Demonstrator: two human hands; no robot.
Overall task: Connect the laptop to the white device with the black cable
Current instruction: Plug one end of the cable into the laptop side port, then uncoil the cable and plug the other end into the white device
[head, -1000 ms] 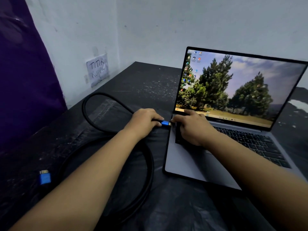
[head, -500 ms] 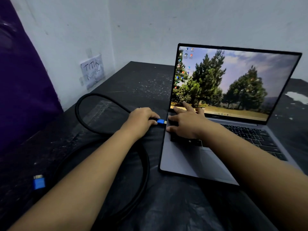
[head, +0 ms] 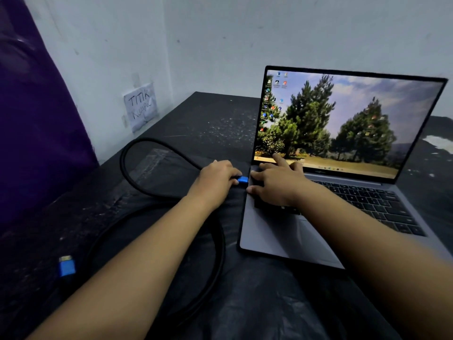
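Note:
An open grey laptop (head: 274, 239) with a lit tree wallpaper stands on the black table. My left hand (head: 215, 181) grips the blue plug (head: 242, 179) of the black cable (head: 152, 143) and holds it against the laptop's left edge. My right hand (head: 277, 184) lies flat, fingers spread, on the keyboard's left corner, pressing the laptop down. The cable loops back across the table to its other blue plug (head: 66, 267), which lies loose at the front left. No white device is visible.
The black table (head: 215, 119) is covered with crinkled black plastic and meets a white wall with a handwritten paper note (head: 141, 106). A purple cloth (head: 36, 119) hangs at the left. A white scrap (head: 438, 142) lies behind the laptop on the right.
My right hand has opened from a curled grip at the laptop's edge to flat, spread fingers on the keyboard corner. The left hand keeps the blue plug at the laptop's side.

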